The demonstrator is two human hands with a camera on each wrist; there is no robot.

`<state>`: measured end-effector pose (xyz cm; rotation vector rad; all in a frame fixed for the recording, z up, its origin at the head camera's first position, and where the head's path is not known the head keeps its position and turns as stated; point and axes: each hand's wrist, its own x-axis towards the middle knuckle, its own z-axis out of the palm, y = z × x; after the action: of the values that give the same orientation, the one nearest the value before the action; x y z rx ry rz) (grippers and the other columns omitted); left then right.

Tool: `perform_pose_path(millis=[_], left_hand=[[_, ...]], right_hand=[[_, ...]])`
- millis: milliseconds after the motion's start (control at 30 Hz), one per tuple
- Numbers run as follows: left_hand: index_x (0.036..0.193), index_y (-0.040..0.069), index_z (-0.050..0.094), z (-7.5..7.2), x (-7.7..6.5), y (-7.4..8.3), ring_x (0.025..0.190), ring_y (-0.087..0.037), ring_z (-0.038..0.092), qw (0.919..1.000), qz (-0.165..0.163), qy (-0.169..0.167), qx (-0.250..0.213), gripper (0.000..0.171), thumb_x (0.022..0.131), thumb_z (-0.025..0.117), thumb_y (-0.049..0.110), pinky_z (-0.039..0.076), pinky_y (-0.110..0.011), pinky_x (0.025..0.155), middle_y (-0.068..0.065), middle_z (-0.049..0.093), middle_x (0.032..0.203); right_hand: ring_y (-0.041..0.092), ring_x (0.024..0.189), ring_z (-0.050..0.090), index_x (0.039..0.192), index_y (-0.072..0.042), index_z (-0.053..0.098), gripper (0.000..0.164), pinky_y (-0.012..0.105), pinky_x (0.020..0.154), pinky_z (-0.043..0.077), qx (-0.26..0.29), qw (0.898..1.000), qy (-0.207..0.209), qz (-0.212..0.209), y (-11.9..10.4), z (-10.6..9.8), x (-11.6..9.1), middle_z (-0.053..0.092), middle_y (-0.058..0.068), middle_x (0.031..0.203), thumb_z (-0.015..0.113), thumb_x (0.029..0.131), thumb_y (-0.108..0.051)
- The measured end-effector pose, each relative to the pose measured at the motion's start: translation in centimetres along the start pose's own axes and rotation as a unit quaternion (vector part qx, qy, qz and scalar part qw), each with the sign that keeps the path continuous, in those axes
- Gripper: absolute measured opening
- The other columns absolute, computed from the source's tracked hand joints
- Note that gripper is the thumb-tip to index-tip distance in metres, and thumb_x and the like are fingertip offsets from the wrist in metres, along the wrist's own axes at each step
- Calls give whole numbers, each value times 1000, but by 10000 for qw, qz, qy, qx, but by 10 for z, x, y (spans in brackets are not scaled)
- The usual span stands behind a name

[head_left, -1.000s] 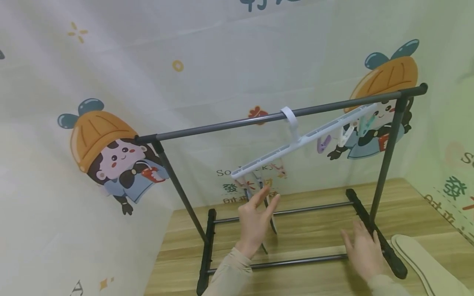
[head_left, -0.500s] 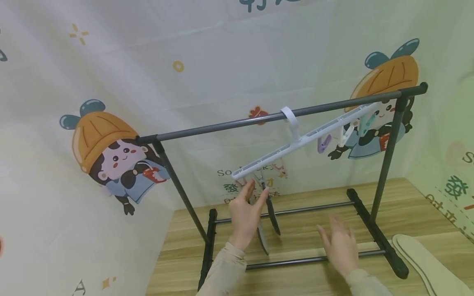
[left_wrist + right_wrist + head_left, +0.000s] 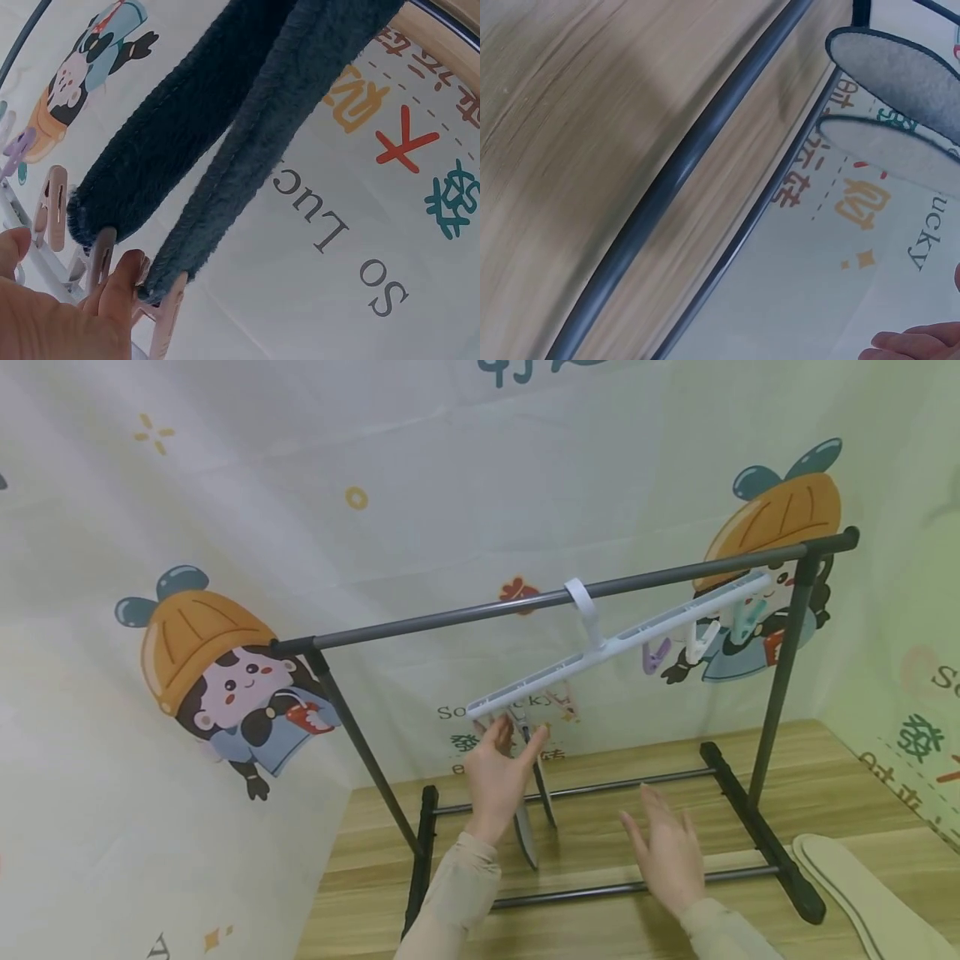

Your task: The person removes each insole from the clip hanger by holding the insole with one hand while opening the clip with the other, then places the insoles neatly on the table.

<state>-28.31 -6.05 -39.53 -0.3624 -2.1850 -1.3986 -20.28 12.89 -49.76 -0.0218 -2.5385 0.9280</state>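
Note:
A pale blue clip hanger (image 3: 555, 672) hangs tilted from the rack's top bar, its left end low. Two insoles hang from clips near that end. Dark blue fuzzy faces show on the near insole (image 3: 240, 165) and the far insole (image 3: 150, 150) in the left wrist view; pale faces show in the right wrist view. My left hand (image 3: 495, 785) is up at these clips, thumb apart from the fingers. Its fingertips lie between the grey clip (image 3: 101, 259) and the pink clip (image 3: 169, 322). My right hand (image 3: 667, 852) hovers over the front lower bar, fingers extended, holding nothing.
The black rack (image 3: 780, 693) stands on a wood-grain table (image 3: 615, 935). Purple (image 3: 656, 656), white (image 3: 702, 643) and teal clips (image 3: 746, 622) hang from the hanger's right half. Cream insoles (image 3: 855, 885) lie at the right. A printed cloth (image 3: 420, 543) forms the backdrop.
My left hand has moved left and up to the clips. My right hand has moved left, away from the rack's right foot. The hanging insoles have swung and turned a little.

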Motion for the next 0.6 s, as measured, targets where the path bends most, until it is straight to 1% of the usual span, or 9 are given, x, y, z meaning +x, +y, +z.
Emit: perform_pose_path(millis=[133,233,300,433,500,600], left_hand=[[130,-7,58,2,4,3,113,-34,65,9998,-152,-21,-100,66,86,76,38,56,-37,90,-27,60,127],[128,-6,59,5,9,5,116,-34,64,9990,-286,-49,-331,60,88,75,36,55,-37,91,-25,61,128],[125,-3,63,7,13,6,115,-33,65,9983,-369,-16,-446,53,89,74,34,56,-37,91,-23,64,125],[118,0,68,13,21,6,107,-32,70,9968,-547,113,-577,44,88,75,31,58,-37,88,-19,70,116],[116,-1,69,15,23,5,101,-30,72,9963,-633,210,-544,42,87,76,30,59,-36,85,-18,72,112],[114,-4,69,16,26,5,96,-28,74,9957,-703,325,-499,44,86,77,30,60,-35,81,-20,73,107]], right_hand=[[48,134,43,140,12,41,56,70,112,21,12,10000,-40,-69,-4,2,1,45,31,144,58,99,-22],[47,135,43,141,12,41,56,69,113,20,43,9999,-52,-108,-8,3,2,44,30,145,58,100,-23],[47,135,43,141,12,41,56,69,113,20,65,9999,-72,-125,-10,4,3,44,30,145,58,100,-23],[45,137,41,143,10,39,57,68,114,19,64,9998,-151,-115,-15,5,4,44,28,146,56,101,-25],[45,138,41,143,10,39,58,67,115,18,71,9997,-195,-96,-17,5,4,43,28,147,55,101,-26],[44,139,39,143,9,39,57,67,115,17,89,9996,-260,-90,-21,5,5,43,27,147,55,101,-26]])
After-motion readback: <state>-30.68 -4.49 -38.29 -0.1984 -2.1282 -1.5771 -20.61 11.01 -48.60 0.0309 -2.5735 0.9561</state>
